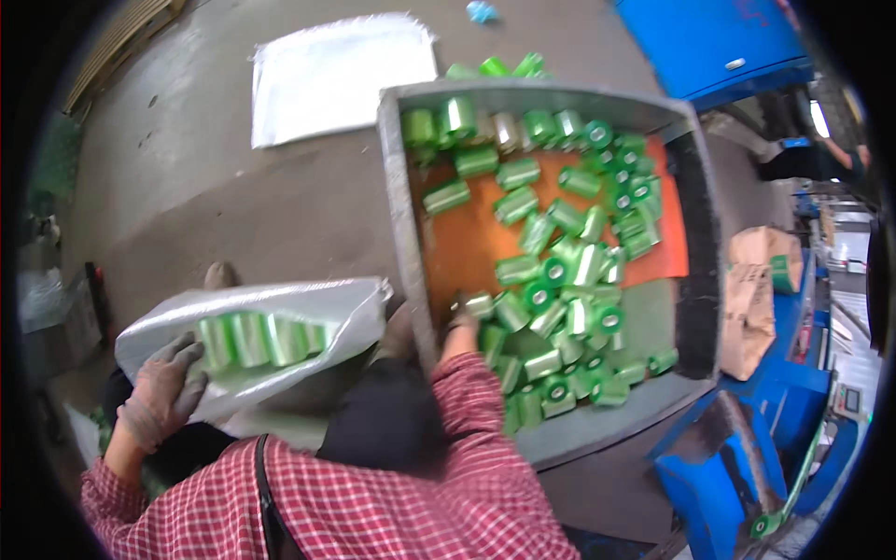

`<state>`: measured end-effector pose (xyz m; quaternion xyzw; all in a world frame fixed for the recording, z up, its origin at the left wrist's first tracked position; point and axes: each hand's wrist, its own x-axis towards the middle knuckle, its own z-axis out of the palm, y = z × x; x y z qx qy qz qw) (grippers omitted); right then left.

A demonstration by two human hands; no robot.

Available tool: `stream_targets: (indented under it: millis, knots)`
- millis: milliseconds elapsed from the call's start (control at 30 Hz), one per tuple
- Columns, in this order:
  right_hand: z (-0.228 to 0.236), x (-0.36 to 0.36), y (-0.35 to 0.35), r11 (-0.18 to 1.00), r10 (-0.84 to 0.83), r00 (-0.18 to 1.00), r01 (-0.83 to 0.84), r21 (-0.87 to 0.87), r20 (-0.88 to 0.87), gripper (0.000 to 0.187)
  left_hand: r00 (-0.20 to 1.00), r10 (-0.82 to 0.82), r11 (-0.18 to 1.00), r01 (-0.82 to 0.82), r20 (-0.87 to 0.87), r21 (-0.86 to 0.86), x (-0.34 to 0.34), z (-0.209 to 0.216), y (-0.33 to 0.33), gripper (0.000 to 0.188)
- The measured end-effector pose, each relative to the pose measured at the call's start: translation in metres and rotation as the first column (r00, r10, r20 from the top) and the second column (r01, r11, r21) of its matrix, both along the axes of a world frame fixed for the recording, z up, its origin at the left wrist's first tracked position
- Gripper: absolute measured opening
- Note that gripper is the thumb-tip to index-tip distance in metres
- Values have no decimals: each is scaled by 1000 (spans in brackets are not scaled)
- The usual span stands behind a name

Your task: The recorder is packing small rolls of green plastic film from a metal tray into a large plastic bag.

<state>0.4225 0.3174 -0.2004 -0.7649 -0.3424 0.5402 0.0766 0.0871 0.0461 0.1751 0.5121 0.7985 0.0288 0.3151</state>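
Observation:
A white woven bag (350, 313) lies on its side across my lap area, its mouth spread. Inside it several green film rolls (250, 340) stand in a row. My left hand (166, 385), in a light glove, grips the near left edge of the opening, fingertips beside the first roll. To the right, my right hand (458, 330) reaches over the wall of a grey metal bin (403, 215). Its fingers, partly hidden and blurred, close on the end of one green roll (479, 305). Many loose shiny green rolls (567, 217) lie heaped around it.
A flat white sack (341, 75) lies on the floor beyond. More green rolls (495, 66) sit behind the bin's far wall. At the right are brown paper bags (749, 313), a blue metal frame (714, 481) and a blue container (714, 47). Another person's arm (840, 154) shows far right.

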Motion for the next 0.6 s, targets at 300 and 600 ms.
stream_targets:
  millis: [300, 600]
  knots:
    - [290, 4, -51, 992, 63, 354, 79, 97, -933, 86, 921, -313, 943, 331, 231, -43, 21, 13, -56, 12]
    - [361, -262, -205, 306, 950, 294, -944, 122, -107, 92, 819, 564, 821, -541, -107, 181, -76, -20, -83, 23]
